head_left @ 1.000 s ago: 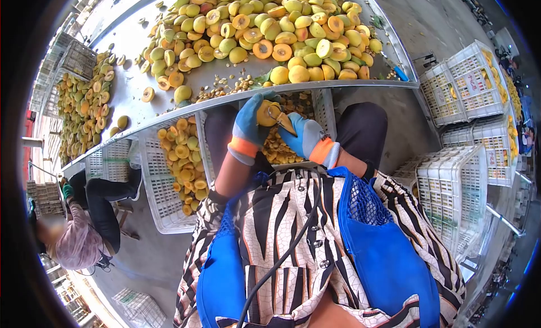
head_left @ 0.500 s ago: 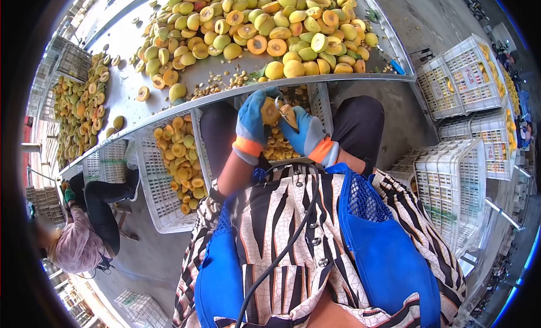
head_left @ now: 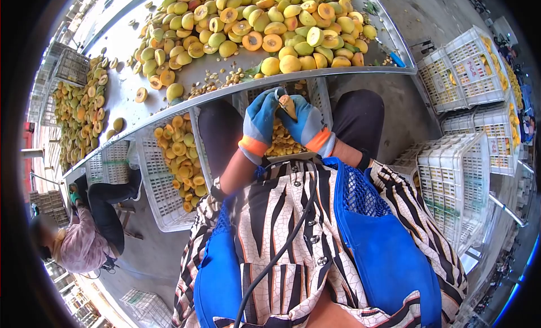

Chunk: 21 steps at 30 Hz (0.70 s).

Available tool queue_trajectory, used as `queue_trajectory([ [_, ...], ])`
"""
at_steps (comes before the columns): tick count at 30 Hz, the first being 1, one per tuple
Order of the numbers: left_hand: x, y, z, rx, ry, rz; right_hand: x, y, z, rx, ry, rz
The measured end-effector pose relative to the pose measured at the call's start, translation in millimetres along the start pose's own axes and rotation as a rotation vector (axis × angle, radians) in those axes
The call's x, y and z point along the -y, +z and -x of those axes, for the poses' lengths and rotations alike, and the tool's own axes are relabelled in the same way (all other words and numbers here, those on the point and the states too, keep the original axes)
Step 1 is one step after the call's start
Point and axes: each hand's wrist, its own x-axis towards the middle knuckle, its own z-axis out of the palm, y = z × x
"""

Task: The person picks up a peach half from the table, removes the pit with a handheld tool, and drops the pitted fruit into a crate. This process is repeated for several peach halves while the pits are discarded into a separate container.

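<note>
the handled tool is gripped in the gloved right hand, its metal end raised close beside the bent fingers of the gloved left hand; whether anything is held in the left cannot be told. the hands are brought together near the edge of the metal table, where halved fruit is heaped, and above a crate in which fruit pieces are held.
</note>
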Motion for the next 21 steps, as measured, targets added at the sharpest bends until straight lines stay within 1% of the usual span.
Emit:
queue_trajectory([
  [1,0.8,0.1,-0.7,0.004,-0.042,0.043,-2.6,0.2,4.4,0.000,0.001,-0.001],
  [2,1.3,0.3,-0.9,0.008,-0.083,0.088,-4.5,-0.8,12.5,0.088,-0.111,0.054],
  [3,-0.3,-0.6,-1.0,0.007,-0.085,0.088,-4.9,-1.5,19.1,0.178,-0.222,0.109],
  [4,-4.1,-3.3,-2.3,0.063,0.207,-0.294,-5.8,-0.6,22.4,0.177,-0.224,0.107],
  [5,-7.4,-7.1,-3.7,0.117,0.501,-0.677,-6.5,1.0,24.5,0.099,-0.240,0.020],
  [6,-9.1,-11.0,-5.1,0.112,0.505,-0.679,-7.1,1.9,23.6,0.022,-0.258,-0.066],
  [7,-9.9,-14.7,-5.3,0.110,0.499,-0.679,-9.9,3.1,19.5,0.013,-0.084,-0.083],
  [8,-9.8,-17.5,-4.3,0.113,0.490,-0.677,-13.3,2.9,17.2,0.009,-0.083,-0.082],
  [9,-6.2,-19.2,-2.1,0.092,0.591,-0.662,-12.8,-0.1,14.5,0.036,-0.046,-0.031],
  [10,-2.0,-21.0,-4.1,0.098,0.591,-0.658,-12.8,-3.2,11.9,0.063,-0.010,0.020],
  [12,4.0,-25.9,-11.3,0.114,0.748,-0.611,-13.7,0.8,8.7,0.055,-0.004,0.048],
  [14,6.1,-33.3,-11.3,0.138,0.736,-0.643,-7.7,3.1,4.2,0.091,0.267,-0.149],
  [15,-1.4,-30.9,-6.7,0.126,0.677,-0.728,-4.2,1.4,1.8,0.091,0.266,-0.150],
  [16,-5.5,-29.2,-3.7,0.115,0.616,-0.812,-0.2,-1.6,-1.8,0.145,0.340,-0.199],
  [17,-4.7,-29.5,-2.5,0.119,0.616,-0.812,2.2,-4.0,-4.4,0.197,0.416,-0.248],
  [18,-1.4,-30.5,-2.4,0.134,0.597,-0.740,1.4,-5.4,-7.5,0.193,0.416,-0.249],
  [19,2.1,-31.4,-4.6,0.146,0.582,-0.669,0.3,-7.5,-13.2,0.205,0.449,-0.332],
  [20,9.7,-33.8,-6.8,0.142,0.585,-0.670,-0.1,-8.5,-16.5,0.222,0.482,-0.416],
  [21,21.8,-37.5,-10.0,0.163,0.402,-0.451,-3.3,-7.8,-16.4,0.226,0.477,-0.416],
])
